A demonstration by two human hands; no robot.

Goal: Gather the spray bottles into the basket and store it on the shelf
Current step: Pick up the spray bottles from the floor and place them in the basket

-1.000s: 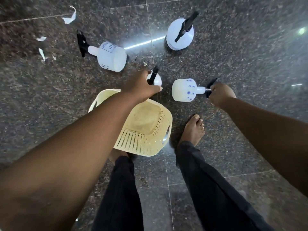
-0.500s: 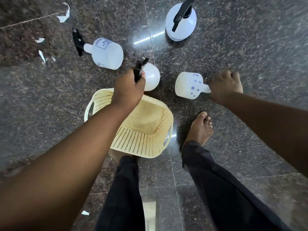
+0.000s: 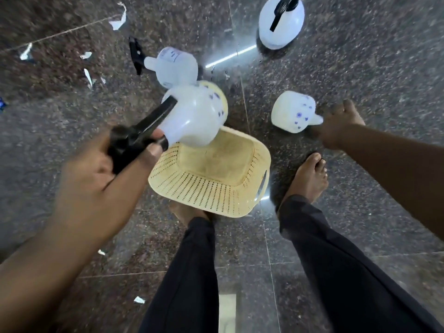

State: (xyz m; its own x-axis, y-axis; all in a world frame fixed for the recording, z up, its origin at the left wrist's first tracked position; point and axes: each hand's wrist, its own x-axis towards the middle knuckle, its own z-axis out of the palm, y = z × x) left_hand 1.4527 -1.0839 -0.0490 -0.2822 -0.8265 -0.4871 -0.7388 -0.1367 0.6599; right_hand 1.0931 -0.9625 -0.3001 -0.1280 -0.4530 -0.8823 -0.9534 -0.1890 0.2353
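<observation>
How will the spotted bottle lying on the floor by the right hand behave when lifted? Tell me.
The spotted bottle lies on its rounded side on the polished floor, so it may roll if nudged. The right hand covers its neck end, and a lift from there would probably let the body swing. It looks like thin plastic, likely light; its fill cannot be seen.

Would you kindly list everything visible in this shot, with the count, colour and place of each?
White plastic spray bottles with black trigger heads: four; one held over the basket, one lying behind it, one lying at right, one upright at the top.
Cream perforated plastic basket: one, on the floor at centre, nothing inside.
White paper scraps: several, scattered at left.
Dark speckled granite floor: throughout.
Left hand: gripping the lifted bottle's trigger head.
Right hand: at the right bottle's neck.
Bare feet: two, dark trousers above.
</observation>
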